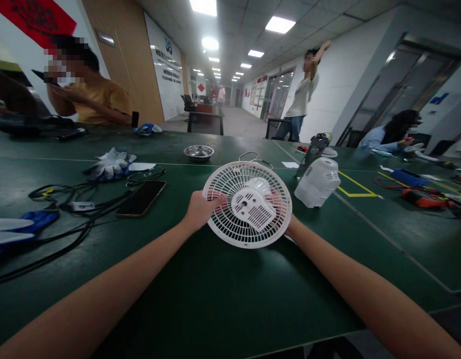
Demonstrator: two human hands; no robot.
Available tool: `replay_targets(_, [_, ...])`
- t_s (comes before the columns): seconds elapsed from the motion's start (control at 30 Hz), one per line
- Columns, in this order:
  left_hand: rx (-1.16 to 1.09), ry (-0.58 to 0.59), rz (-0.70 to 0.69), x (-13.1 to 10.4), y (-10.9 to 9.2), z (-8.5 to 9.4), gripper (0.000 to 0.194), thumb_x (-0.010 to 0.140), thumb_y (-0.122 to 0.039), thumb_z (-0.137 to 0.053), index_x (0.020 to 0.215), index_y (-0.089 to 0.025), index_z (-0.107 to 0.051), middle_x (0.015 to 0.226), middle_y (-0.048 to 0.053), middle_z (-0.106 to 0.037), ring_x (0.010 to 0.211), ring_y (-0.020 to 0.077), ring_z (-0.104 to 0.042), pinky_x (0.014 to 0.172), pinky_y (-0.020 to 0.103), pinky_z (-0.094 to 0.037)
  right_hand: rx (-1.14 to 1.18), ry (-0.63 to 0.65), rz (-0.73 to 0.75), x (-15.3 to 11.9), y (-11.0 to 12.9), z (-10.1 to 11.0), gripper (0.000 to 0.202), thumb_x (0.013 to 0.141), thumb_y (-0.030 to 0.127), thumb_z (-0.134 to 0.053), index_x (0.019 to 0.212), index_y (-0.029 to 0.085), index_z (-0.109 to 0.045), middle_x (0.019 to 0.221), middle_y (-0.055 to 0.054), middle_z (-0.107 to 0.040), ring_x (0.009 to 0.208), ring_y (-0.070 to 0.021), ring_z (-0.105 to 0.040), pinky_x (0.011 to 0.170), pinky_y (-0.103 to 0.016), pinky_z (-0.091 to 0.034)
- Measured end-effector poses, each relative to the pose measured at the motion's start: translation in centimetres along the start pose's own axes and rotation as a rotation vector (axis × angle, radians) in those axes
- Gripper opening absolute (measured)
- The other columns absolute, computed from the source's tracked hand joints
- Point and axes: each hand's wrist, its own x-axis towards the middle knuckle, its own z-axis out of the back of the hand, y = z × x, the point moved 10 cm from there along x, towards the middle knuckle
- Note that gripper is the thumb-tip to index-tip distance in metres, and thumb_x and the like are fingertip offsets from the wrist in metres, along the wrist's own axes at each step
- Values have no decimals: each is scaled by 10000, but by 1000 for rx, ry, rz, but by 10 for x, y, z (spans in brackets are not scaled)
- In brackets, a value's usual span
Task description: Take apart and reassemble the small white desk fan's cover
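A round white fan grille [223, 230] is held up over the green table, tilted with its slotted centre plate facing me. My left hand [201, 210] is closed on its left rim, the thumb lying over the front slats. Behind the right side of the grille is my right hand [278, 203], partly seen through the slats and closed around the back. A paler white part [259, 186] shows through the slats beside those fingers; its shape is mostly hidden. Right of the grille stands a white plastic housing [317, 183] with vent slots.
On the left lie a phone [141, 198], black cables [89, 219] and work gloves [110, 165]. A metal bowl [199, 152] sits beyond the grille. A dark bottle [312, 154] stands behind the housing, with orange-and-black tools [427, 198] farther right. Other people are around the table.
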Motion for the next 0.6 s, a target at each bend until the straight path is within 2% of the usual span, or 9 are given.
replay_targets(0.07, [19,6,-24,-2,-4,-2,214,802,-294,-772,939,-132,-746,866,78,-785,754,224,-758,674,354,-637,-202,-188,135,3,22,31,769,727,470,-745,1411,321,-428,1043,-33,-716,893,-267,-693,867,-471,-561])
replay_targets(0.13, [32,3,-32,-3,-5,-2,211,810,-294,-764,939,-129,-744,855,77,-783,746,228,-758,660,355,-636,-539,-347,257,0,50,57,839,715,499,-742,1447,311,-377,1037,-38,-693,902,-283,-675,890,-498,-538])
replay_targets(0.23, [50,-16,1,-4,-2,0,187,813,-271,-757,931,-128,-740,818,72,-778,721,231,-755,641,357,-632,-1088,-501,376,-8,82,77,772,710,452,-753,1397,266,-453,1117,-95,-644,1021,-343,-629,961,-550,-477])
replay_targets(0.3, [38,-31,46,-3,3,2,171,811,-250,-755,927,-125,-740,816,74,-778,716,230,-752,636,354,-628,-1310,-554,399,-10,88,85,726,727,393,-740,1385,237,-474,1187,-140,-593,1074,-363,-602,965,-545,-467])
replay_targets(0.47, [-8,-101,146,0,16,11,174,773,-223,-787,895,-107,-742,803,90,-776,700,232,-746,642,351,-621,-1516,-538,322,-1,76,89,655,752,334,-713,1363,247,-495,1219,-150,-512,999,-325,-604,893,-491,-499])
replay_targets(0.53, [-28,-106,176,2,22,13,199,764,-233,-795,909,-107,-743,820,99,-780,721,243,-751,654,359,-624,-1544,-544,439,-4,89,81,563,778,335,-687,1309,230,-529,1235,-152,-494,1084,-333,-568,957,-504,-467])
replay_targets(0.6, [-45,-101,188,3,27,15,211,764,-245,-795,920,-112,-743,850,105,-784,752,250,-757,676,363,-627,-1543,-617,643,-16,114,75,490,799,334,-656,1261,218,-542,1286,-156,-465,1225,-349,-487,1057,-539,-387])
